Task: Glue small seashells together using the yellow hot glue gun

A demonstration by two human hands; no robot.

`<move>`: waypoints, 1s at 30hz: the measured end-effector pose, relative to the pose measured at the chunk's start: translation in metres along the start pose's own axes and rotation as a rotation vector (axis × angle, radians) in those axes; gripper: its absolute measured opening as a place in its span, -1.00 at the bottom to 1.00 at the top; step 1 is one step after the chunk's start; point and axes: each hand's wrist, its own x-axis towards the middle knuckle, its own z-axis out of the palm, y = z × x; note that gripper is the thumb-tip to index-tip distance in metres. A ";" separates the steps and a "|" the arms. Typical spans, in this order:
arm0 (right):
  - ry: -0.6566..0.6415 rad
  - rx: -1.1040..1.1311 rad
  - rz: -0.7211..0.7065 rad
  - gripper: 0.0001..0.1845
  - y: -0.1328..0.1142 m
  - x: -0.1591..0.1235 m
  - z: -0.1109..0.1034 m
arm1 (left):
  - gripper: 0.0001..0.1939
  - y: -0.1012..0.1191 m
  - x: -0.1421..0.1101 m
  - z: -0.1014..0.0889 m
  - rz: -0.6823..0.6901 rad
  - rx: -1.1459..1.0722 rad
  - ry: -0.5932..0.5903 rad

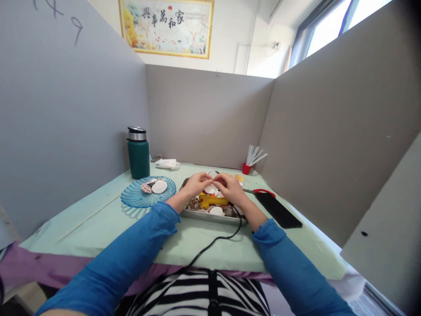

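Note:
My left hand point(197, 185) and my right hand point(229, 186) meet above a metal tray point(213, 216), their fingertips pinched together. Whatever is between the fingers is too small and hidden to make out. Under the hands, the tray holds several shells and small stones, with a white shell point(216, 211) near its front edge. A yellow glue gun point(213, 200) lies across these pieces. Its black cord point(217, 239) runs over the tray's front edge towards my body.
Left of the tray are a blue glass plate point(131, 196) bearing shells and a green bottle point(138, 158). On the right lie a black phone point(278, 210) and red-handled scissors point(265, 192). White glue sticks point(252, 155) stand in a red cup point(246, 168). Grey partitions point(210, 114) enclose the table.

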 end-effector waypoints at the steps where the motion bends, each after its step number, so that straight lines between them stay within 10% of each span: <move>1: 0.004 -0.005 -0.004 -0.85 0.000 0.000 0.000 | -0.71 0.000 0.000 0.000 0.001 -0.001 0.002; 30: 0.004 0.024 -0.007 -0.85 -0.002 0.000 -0.001 | -0.69 -0.001 0.001 -0.003 0.008 0.003 -0.045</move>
